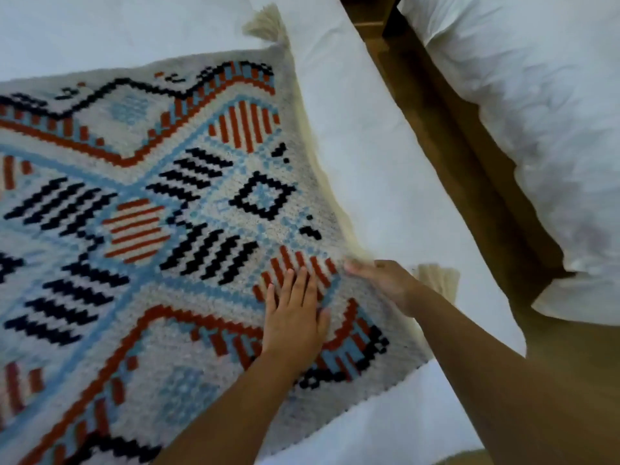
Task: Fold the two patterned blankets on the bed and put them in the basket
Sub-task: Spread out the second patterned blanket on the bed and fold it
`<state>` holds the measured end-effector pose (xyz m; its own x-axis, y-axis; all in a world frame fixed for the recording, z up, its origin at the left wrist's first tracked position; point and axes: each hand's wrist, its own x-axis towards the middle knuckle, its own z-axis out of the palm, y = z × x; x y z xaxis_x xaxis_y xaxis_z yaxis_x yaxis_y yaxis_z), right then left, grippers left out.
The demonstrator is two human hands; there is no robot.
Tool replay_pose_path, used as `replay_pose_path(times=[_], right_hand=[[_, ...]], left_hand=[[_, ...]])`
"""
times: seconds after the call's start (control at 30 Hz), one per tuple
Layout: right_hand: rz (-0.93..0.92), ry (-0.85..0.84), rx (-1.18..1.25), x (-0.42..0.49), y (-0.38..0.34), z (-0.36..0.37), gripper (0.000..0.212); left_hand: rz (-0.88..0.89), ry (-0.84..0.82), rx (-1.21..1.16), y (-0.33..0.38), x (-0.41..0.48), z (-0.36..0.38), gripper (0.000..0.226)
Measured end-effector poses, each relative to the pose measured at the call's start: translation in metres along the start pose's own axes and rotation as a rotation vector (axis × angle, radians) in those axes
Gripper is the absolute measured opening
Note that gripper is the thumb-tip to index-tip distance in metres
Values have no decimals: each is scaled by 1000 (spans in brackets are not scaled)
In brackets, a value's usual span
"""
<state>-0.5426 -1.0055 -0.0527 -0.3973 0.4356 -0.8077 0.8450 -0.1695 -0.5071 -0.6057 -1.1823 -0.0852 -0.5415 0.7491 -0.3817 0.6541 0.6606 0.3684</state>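
Bed [369, 162]: white sheet, bearing the blanket; bare strip toward 1 o'clock.
Patterned blanket [151, 213]: woven cream ground with blue, rust and navy geometric motifs; lay flat on the bed, filling the view from 7 to 12 o'clock.
Neighbouring bedding [536, 112]: white, rumpled, at 2 o'clock.
Wooden floor [453, 146]: strip between the two.
Left hand [295, 317]: 6 o'clock; flat, fingers straight, pressing the blanket.
Right hand [382, 283]: 4 o'clock, at the fringed edge; blurred, grasp could not be told.
Tassel [436, 276]: cream, at the corner behind the right wrist.
Handling: judged soft, limp, fairly thick; best taken at the tasselled corners.
Basket: not in view.
Writing: none legible.
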Motion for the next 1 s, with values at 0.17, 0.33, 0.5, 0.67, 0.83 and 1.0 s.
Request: replay_pose_path(times=[0.17,0.33,0.5,0.67,0.83,1.0], right_hand=[[13,142,-148,-54,70,6,38],[101,-32,151,-84,77,12,38],[245,-471,263,-100,86,-2,81],[221,-770,112,-99,74,-23,98],[218,-613,-168,-83,48,-16,104],[-16,-122,-194,-61,12,-5,67]], left_hand=[[-32,-141,-29,48,-74,38,75],[-95,-104,-290,88,-95,42,95],[-203,-103,-503,113,-103,42,113],[-300,-64,-731,126,-94,36,77],[-437,69,-765,123,-86,26,24],[-483,172,-713,111,-85,19,6]])
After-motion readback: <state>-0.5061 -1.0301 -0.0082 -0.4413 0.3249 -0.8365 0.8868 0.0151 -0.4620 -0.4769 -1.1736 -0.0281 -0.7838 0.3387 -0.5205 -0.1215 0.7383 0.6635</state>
